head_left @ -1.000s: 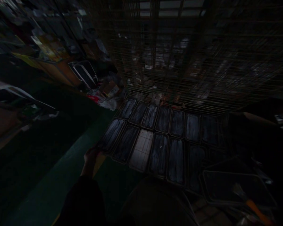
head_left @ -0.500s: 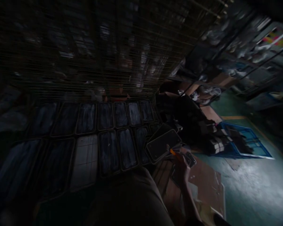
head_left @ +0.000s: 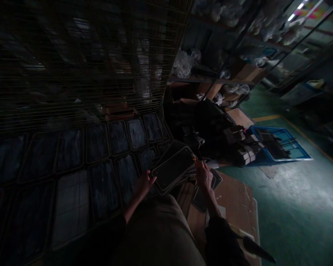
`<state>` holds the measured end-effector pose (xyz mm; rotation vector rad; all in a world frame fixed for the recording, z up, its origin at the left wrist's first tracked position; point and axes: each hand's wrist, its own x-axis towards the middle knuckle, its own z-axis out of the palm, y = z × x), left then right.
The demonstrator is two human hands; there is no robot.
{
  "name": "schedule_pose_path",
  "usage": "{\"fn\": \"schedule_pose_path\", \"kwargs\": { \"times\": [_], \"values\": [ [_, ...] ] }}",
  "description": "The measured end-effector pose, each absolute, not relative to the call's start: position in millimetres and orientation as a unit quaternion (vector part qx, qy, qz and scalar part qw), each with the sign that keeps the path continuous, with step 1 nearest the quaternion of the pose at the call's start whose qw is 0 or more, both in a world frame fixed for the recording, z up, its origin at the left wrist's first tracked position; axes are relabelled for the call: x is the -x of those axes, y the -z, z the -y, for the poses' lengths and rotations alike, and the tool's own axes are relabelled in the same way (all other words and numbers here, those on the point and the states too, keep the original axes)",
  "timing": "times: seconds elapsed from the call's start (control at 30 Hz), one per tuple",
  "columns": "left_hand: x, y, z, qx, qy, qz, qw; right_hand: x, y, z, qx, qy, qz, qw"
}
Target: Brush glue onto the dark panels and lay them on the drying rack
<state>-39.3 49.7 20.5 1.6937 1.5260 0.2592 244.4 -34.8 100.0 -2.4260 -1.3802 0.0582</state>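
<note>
Pinching: right hand (head_left: 204, 175) closed around orange-handled brush (head_left: 195, 159) | dark panel (head_left: 172, 168): just left of that grip, brush tip by its right end | nearer: left hand (head_left: 145, 182), at the panel's left end, cannot tell whether gripping | long axis: slanting from left hand forward-right toward the brush

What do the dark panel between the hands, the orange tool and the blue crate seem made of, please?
Dark panel: perhaps matte plastic or coated metal; its dark face shows little shine. Orange tool: possibly plastic or painted wood; bright colour, finish unclear, partly hidden by the right hand. Blue crate: probably plastic, from its even colour; painted metal possible, finish too dim to judge.
</note>
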Motion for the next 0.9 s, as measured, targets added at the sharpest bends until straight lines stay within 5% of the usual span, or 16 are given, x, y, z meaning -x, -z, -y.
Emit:
{"fn": "schedule_pose_path", "kwargs": {
  "times": [0.13,0.43,0.63,0.9],
  "values": [
    [33.6,-13.9,-52.7,-0.708,-0.077,-0.618,0.333,-230.6,-96.6,43.2,0.844,-0.077,0.512,0.141],
    [26.3,-12.7,-53.8,-0.677,-0.057,-0.641,0.356,-242.1,-101.5,49.0,0.847,-0.053,0.491,0.198],
    [23.7,-11.9,-50.2,-0.600,-0.072,-0.641,0.474,-212.3,-89.8,52.3,0.818,-0.092,0.551,0.138],
    [22.6,-4.8,-49.4,-0.503,-0.132,-0.640,0.566,-121.4,-85.5,99.9,0.725,-0.220,0.610,0.232]
  ]
}}
